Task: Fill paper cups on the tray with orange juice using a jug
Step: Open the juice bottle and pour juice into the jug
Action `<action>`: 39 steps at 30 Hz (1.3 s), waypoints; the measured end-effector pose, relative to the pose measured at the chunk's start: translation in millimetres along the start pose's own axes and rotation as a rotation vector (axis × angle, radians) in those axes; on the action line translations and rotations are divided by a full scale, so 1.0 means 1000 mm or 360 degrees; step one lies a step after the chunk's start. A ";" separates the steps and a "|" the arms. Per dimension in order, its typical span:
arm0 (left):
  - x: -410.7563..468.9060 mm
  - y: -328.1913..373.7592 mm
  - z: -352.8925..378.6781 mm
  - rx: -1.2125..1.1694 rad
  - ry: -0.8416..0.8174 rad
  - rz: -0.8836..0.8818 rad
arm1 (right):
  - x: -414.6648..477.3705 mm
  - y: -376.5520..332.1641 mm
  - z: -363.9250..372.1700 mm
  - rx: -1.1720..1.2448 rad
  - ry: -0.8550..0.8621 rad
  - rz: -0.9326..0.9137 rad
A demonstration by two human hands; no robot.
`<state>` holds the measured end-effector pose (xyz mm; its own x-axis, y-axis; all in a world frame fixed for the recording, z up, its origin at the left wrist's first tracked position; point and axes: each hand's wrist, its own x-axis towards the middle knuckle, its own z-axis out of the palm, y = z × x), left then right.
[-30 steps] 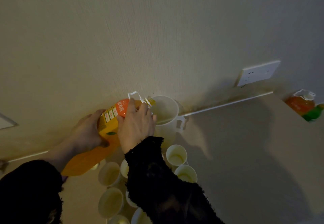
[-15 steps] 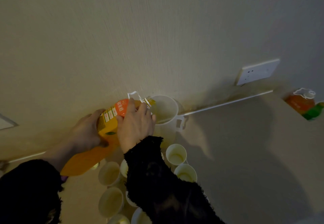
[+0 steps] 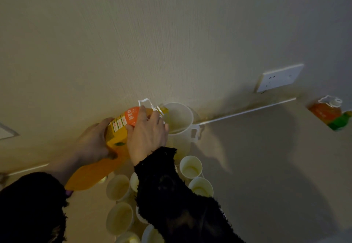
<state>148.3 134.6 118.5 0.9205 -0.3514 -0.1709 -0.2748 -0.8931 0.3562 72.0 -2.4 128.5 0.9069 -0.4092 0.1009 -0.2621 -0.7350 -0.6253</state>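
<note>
Bottle of orange juice (image 3: 95,174) tipped, mouth over the rim of the white jug (image 3: 180,118), left hand (image 3: 93,144) gripping its body, right hand (image 3: 147,135) clamped by its neck. Paper cups (image 3: 190,167) near the jug look empty.

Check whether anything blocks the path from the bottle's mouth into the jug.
Nothing visible does. The tilted bottle has its mouth right at the rim of the open jug; the left hand and right hand grip it. The paper cups stand nearer the camera.
</note>
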 end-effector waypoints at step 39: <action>0.002 -0.005 -0.001 0.0024 -0.0041 0.0002 | -0.001 0.000 0.001 0.0019 -0.0011 0.0007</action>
<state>151.4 138.2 117.0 0.9128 -0.3594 -0.1941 -0.2803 -0.8968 0.3423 71.6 -2.1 127.6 0.9079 -0.4087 0.0929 -0.2621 -0.7266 -0.6351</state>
